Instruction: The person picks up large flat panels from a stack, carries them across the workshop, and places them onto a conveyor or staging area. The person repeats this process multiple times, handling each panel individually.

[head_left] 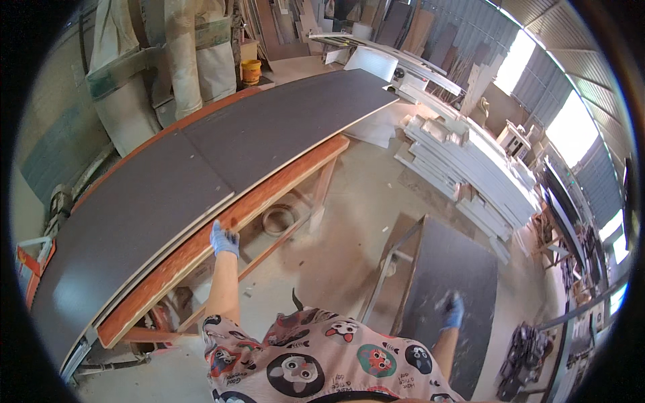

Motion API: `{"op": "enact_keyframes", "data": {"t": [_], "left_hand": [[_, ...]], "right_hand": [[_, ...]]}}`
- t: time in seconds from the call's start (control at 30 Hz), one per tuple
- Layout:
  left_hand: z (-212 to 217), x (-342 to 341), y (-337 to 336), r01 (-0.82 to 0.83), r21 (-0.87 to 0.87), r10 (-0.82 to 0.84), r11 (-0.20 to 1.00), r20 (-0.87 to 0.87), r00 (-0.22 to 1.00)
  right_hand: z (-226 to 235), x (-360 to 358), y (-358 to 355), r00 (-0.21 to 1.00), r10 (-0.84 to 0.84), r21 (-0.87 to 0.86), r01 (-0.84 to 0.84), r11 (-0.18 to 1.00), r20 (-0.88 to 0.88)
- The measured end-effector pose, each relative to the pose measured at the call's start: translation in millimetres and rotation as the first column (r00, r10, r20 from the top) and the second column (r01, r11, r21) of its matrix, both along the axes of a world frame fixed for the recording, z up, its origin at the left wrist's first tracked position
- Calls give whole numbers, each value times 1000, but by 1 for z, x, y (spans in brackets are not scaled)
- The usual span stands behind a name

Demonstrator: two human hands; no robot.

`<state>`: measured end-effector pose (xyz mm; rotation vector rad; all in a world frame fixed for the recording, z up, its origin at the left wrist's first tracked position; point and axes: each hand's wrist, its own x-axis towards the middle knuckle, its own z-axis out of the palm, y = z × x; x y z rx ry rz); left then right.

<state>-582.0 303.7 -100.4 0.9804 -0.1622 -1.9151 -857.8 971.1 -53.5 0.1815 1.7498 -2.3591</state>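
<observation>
Your blue-gloved left hand (224, 240) lay flat, fingers together, on the reddish wooden worktop (269, 195) edge just beside the long dark laminated board (201, 168), your right hand (454, 311), blurred, grip unclear, well apart; better to have braced both before shifting it.

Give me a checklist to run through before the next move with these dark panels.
1. Left hand on the workbench edge: ok, gloved, resting at the orange rim.
2. Right hand on the dark panel by the metal frame: cannot tell, blurred.
3. Large dark boards lying flat on the bench: ok.
4. Boards within the bench: not ok, the far end overhangs.
5. Floor between bench and panel: ok, only a ring under the bench.
</observation>
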Motion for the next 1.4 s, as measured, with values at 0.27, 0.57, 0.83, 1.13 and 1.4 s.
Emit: {"op": "enact_keyframes", "data": {"t": [0.27, 0.57, 0.83, 1.13, 1.4], "left_hand": [[68, -145, -38, -509, -119, 513, 853, 380, 770], [13, -260, -60, -610, 56, 587, 790, 216, 780], [12, -329, -71, -790, -148, 774, 594, 372, 512], [-53, -418, 91, -683, -297, 420, 668, 907, 16], [-80, -692, 384, -742, -174, -436, -647, 883, 173]], "right_hand": [[-64, -249, -19, 824, -389, 167, 352, 921, 412], [-14, -582, -368, 823, 525, 233, -566, 791, 216], [-43, -710, -626, 453, 875, 306, -819, 484, -172], [19, -582, -860, -229, 941, 637, -771, -18, -251], [-22, -429, -952, -668, 676, 639, -673, -372, -310]]}}
